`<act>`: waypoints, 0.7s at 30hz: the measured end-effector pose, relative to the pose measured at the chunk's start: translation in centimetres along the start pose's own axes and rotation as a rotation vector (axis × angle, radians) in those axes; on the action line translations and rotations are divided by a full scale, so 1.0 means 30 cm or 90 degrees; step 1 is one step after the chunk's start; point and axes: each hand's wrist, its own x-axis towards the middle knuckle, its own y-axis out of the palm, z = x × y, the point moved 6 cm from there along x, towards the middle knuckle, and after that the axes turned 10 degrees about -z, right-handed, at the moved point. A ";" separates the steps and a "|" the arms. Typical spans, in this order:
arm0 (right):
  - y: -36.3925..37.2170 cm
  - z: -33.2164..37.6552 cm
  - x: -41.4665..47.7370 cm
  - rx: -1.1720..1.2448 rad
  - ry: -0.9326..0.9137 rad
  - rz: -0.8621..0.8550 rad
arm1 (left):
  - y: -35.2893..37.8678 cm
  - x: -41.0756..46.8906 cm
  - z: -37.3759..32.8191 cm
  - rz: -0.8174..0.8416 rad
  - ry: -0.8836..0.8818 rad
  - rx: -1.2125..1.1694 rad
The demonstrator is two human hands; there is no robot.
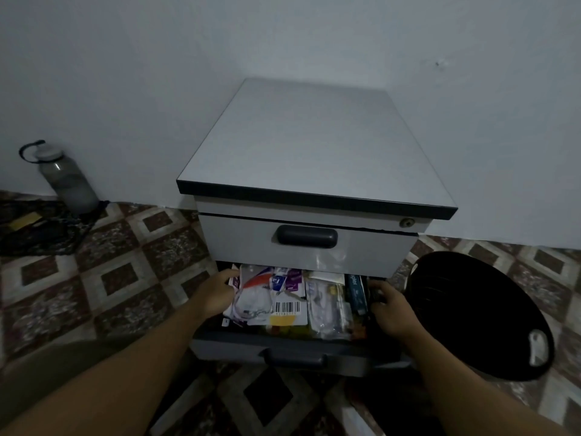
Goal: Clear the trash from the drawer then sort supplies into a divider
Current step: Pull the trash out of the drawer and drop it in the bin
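Observation:
The lower drawer (292,349) of a grey cabinet (314,146) is pulled out and packed with wrappers, plastic packets and boxes. A clear plastic packet with an orange mark (256,294) lies at its left, a white card with a barcode (287,309) in the middle, a dark blue stapler box (356,292) at the right. My left hand (217,289) reaches into the left side, fingers on the edge of the packets. My right hand (391,309) is at the drawer's right edge with curled fingers; whether it holds anything is hidden.
A black round bin (471,309) stands on the patterned tile floor just right of the drawer. A grey water bottle (67,180) stands by the wall at far left, beside a dark bag (41,231). The upper drawer (308,247) is closed.

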 end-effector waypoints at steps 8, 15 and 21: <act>-0.002 0.007 -0.066 -0.068 0.004 -0.008 | 0.004 -0.054 0.005 0.036 0.047 -0.010; 0.016 -0.043 -0.167 -0.079 0.022 0.029 | 0.010 -0.190 0.019 0.041 0.096 -0.005; 0.033 -0.096 -0.256 -0.078 0.037 0.037 | 0.009 -0.252 0.088 0.047 0.096 0.010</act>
